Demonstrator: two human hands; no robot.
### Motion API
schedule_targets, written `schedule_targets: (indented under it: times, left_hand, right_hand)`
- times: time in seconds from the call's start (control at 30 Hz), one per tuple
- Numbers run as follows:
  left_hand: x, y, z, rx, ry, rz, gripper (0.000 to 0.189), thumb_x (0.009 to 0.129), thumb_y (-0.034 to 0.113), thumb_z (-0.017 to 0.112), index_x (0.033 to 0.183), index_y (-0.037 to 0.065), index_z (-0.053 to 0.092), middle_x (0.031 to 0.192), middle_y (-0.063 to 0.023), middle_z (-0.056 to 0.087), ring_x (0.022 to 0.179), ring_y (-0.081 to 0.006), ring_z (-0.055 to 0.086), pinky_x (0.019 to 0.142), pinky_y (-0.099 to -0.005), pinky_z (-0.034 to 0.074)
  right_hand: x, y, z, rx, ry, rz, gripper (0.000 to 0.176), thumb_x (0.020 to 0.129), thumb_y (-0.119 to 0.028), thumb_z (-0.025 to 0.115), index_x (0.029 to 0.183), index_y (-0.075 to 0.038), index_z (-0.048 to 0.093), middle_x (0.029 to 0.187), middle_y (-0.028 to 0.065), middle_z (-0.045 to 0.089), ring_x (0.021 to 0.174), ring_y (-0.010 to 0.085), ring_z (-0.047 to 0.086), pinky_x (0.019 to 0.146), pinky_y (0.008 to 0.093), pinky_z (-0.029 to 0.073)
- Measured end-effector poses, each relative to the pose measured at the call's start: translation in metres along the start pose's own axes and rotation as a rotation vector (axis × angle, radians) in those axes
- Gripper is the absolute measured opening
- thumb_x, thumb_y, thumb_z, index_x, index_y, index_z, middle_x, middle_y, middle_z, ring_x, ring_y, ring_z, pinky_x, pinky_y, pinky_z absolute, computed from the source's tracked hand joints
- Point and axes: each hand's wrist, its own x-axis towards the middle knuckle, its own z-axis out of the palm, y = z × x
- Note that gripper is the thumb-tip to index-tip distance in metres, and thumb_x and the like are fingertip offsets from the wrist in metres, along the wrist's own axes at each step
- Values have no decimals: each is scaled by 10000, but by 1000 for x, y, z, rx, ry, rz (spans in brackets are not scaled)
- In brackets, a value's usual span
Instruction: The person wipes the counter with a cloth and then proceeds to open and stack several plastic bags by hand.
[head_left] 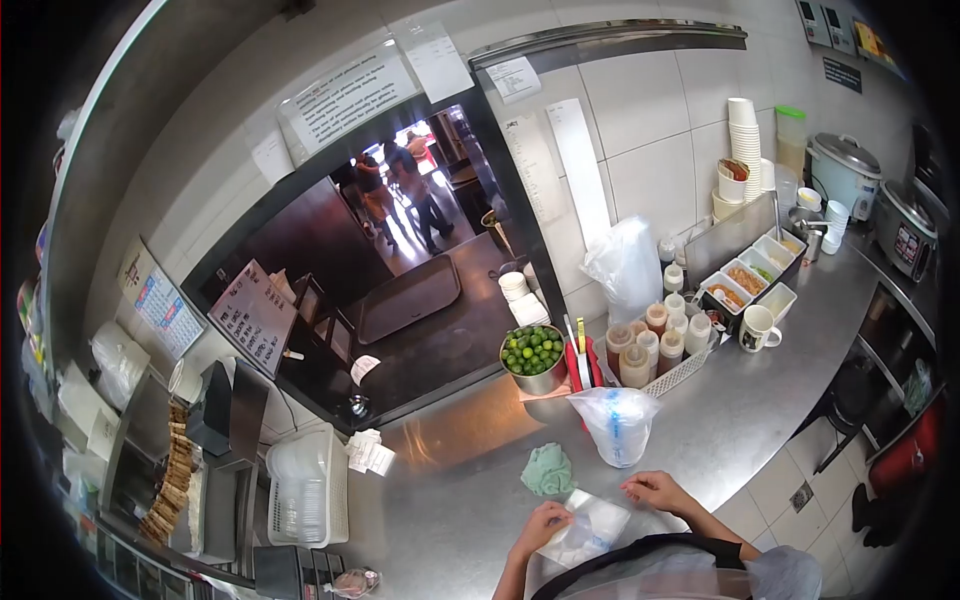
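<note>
On the steel counter close to my body lies a clear plastic bag [592, 524] with something white in or under it. My left hand [546, 522] has its fingers pinched together at the bag's left edge. To the right, my right hand [652, 490] is raised a little beyond the bag with its fingertips curled together; what is between them, if anything, is too small to make out. A crumpled green cloth [547, 470] rests just behind the bag. Behind my right hand stands a clear plastic bag with blue print [616, 425].
A metal pot of limes [533, 358] stands at the pass-through window, beside a basket of sauce bottles [686, 366]. Farther right are a topping tray [752, 275] and a mug [759, 329]. At left is a white basket of plastic lids [335, 485]. People stand beyond the window.
</note>
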Motion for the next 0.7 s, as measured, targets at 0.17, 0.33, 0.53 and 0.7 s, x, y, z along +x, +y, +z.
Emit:
schedule_targets:
  times: [0.17,0.33,0.53,0.7]
  left_hand:
    - [5,25,-18,-633,266,-336,129,868,148,572,905,30,608,784,46,574,717,-58,506,679,-202,406]
    - [5,51,-28,-470,89,-257,159,886,137,547,974,10,586,869,41,591,804,-41,503,741,-191,400]
    - [15,62,-22,-574,143,-148,274,885,159,551,1124,27,550,1054,-23,587,946,-95,527,835,-220,396]
    - [26,147,-18,-527,499,124,358,875,116,550,1208,-1,487,1149,-114,565,1061,-188,536,888,-274,411]
  right_hand:
    - [-8,-33,12,-302,-49,-164,421,824,-270,622,1138,0,544,1012,144,599,934,214,574,838,309,439]
    - [0,-49,26,-472,-44,-444,588,775,-296,675,1255,-42,450,1239,190,478,1126,290,487,942,358,373]
    - [40,-33,44,-336,-83,-391,332,764,-184,692,1019,-3,579,971,134,610,902,157,574,785,285,443]
    - [45,-82,70,-105,265,-454,238,790,-192,647,890,16,587,724,126,592,618,233,560,583,303,430]
